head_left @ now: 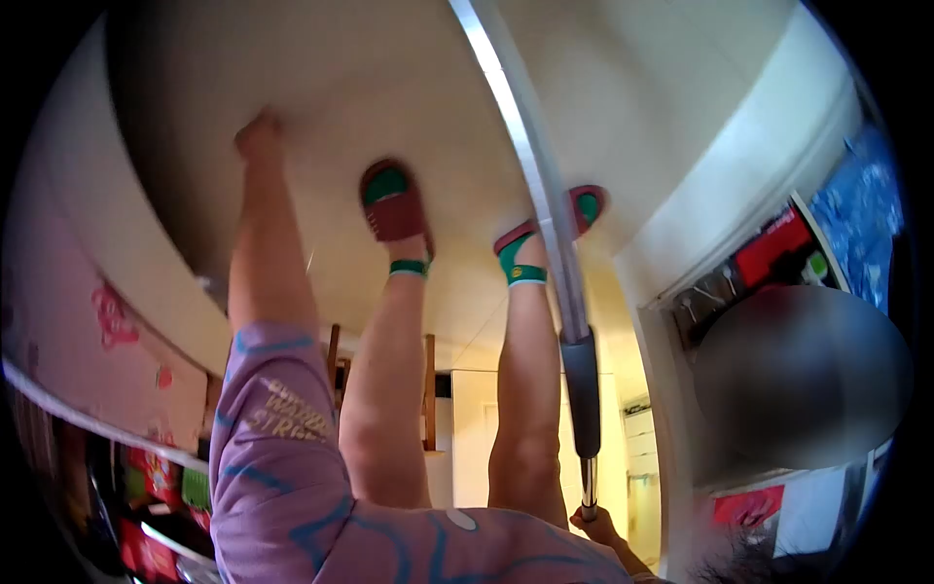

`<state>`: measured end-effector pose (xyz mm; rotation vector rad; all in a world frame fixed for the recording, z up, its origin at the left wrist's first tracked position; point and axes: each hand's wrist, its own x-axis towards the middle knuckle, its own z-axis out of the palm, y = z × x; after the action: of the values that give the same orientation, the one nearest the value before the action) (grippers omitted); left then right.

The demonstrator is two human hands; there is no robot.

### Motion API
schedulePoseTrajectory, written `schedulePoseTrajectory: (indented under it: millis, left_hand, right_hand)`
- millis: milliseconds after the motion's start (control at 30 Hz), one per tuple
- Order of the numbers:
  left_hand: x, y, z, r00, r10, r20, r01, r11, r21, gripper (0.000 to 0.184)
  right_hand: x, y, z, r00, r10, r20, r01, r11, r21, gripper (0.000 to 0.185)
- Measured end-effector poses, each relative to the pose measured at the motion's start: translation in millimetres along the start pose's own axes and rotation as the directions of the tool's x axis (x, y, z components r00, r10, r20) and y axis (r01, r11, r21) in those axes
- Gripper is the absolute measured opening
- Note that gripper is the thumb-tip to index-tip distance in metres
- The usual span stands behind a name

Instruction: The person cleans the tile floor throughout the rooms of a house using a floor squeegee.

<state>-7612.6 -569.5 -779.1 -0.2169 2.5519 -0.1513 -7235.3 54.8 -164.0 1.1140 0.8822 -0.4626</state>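
A long silver pole (525, 146) runs from the top edge down past the right foot. Its lower part has a black grip (582, 389) and a short metal end. My right hand (598, 528) is closed around that metal end near the bottom of the view. My left arm, in a purple sleeve (282, 419), reaches up over the floor. At its end my left hand (260, 134) is small and blurred, its fingers unclear, with no object visible at it. Dark red slippers (397, 216) and green socks are on the feet, and the pole passes in front of the right one.
Shelves (671, 321) with red items stand at the right beside a blue plastic bag (861, 214). A large dark round object (803, 380) is blurred there. On the left is a pale pink surface (146, 350) above colorful packages. Wooden legs (429, 389) stand behind my legs.
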Motion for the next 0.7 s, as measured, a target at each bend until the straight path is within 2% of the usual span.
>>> schedulePoseTrajectory:
  millis: [33, 67, 100, 133, 200, 300, 367, 400, 433, 500, 533, 567, 600, 633, 700]
  left_hand:
    - [1, 0, -2, 0.986, 0.164, -0.030, -0.151, 0.956, 0.250, 0.035]
    - [6, -1, 0, 0.981, -0.191, 0.037, 0.193, 0.927, -0.322, 0.028]
    - [7, 1, -3, 0.856, -0.418, 0.306, 0.496, 0.491, -0.716, 0.022]
    - [3, 3, -7, 0.648, -0.413, 0.640, 0.645, -0.148, -0.749, 0.015]
    - [-32, 11, -18, 0.725, -0.304, 0.618, 0.668, 0.090, -0.739, 0.013]
    - [-137, 46, -63, 0.727, -0.141, 0.672, 0.672, -0.054, -0.738, 0.018]
    - [-198, 63, -96, 0.655, -0.029, 0.755, 0.750, -0.095, -0.655, 0.020]
    - [-230, 72, -112, 0.694, 0.065, 0.717, 0.713, -0.202, -0.671, 0.019]
    - [-251, 82, -126, 0.643, 0.029, 0.765, 0.748, -0.236, -0.620, 0.018]
    - [-283, 111, -193, 0.624, 0.141, 0.768, 0.771, -0.269, -0.577, 0.016]
    - [-290, 131, -232, 0.652, 0.166, 0.740, 0.752, -0.264, -0.604, 0.016]
    - [-297, 152, -273, 0.681, 0.141, 0.719, 0.731, -0.184, -0.657, 0.015]
    - [-298, 167, -313, 0.714, 0.129, 0.688, 0.700, -0.100, -0.707, 0.014]
    - [-296, 179, -348, 0.741, 0.193, 0.644, 0.667, -0.090, -0.740, 0.014]
    - [-298, 217, -400, 0.780, 0.293, 0.552, 0.611, -0.168, -0.774, 0.014]
  right_hand:
    - [1, 5, 2, 1.000, -0.016, 0.008, 0.016, 1.000, 0.004, 0.021]
    - [1, 13, 8, 0.998, -0.066, -0.022, 0.066, 0.997, 0.028, 0.024]
    - [-2, 6, 11, 0.999, -0.048, -0.002, 0.048, 0.997, 0.054, 0.023]
    - [1, 18, 15, 0.998, -0.060, 0.000, 0.060, 0.997, 0.045, 0.024]
    - [7, 33, 23, 0.994, -0.105, 0.012, 0.105, 0.994, 0.024, 0.025]
    - [6, 29, 26, 0.992, -0.130, 0.002, 0.130, 0.990, -0.050, 0.030]
    - [-5, 20, 23, 0.990, -0.140, 0.001, 0.140, 0.987, -0.084, 0.030]
    - [-10, 17, 20, 0.989, -0.148, -0.005, 0.147, 0.986, -0.076, 0.031]
    - [-16, 18, 19, 0.987, -0.158, -0.014, 0.157, 0.985, -0.069, 0.033]
    - [-17, 28, 20, 0.981, -0.187, -0.055, 0.182, 0.979, -0.088, 0.037]
    - [-24, 27, 20, 0.967, -0.235, -0.100, 0.225, 0.969, -0.101, 0.031]
    - [-32, 25, 18, 0.950, -0.278, -0.142, 0.263, 0.958, -0.110, 0.027]
    - [-45, 18, 14, 0.968, -0.215, -0.131, 0.209, 0.976, -0.059, 0.029]
    - [-64, 12, 10, 0.963, -0.234, -0.131, 0.226, 0.971, -0.073, 0.033]
    - [-71, 20, 12, 0.902, -0.356, -0.244, 0.305, 0.926, -0.221, 0.036]
